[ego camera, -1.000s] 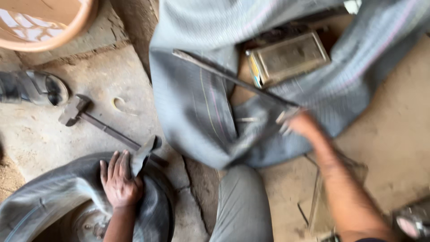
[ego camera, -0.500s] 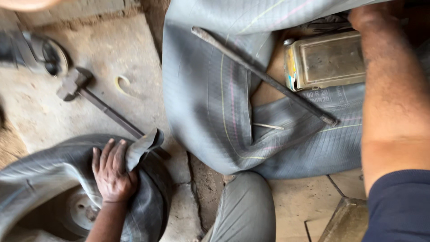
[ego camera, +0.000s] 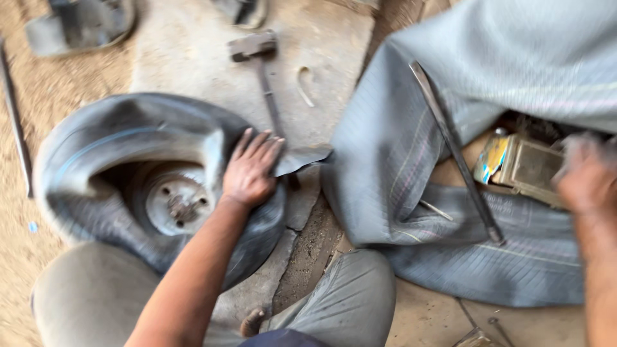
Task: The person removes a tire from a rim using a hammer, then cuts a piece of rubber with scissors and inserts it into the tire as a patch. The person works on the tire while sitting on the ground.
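Observation:
My left hand lies flat, fingers spread, on the upper right side of a small black tyre with a metal hub in its middle. A flap of rubber sticks out under the fingertips. My right hand is blurred at the right edge, over a rectangular metal tin that rests in the fold of a big grey inner tube. Whether it grips the tin is unclear. A long metal bar lies across the tube.
A hammer lies on the concrete slab beyond the tyre, a bent metal hook beside it. A sandal sits at the top left, a thin rod along the left edge. My knees are below.
The view has swung left, so the tyre now sits in the centre. My right hand came down from the top edge to the tin. The left hand stays on the tyre.

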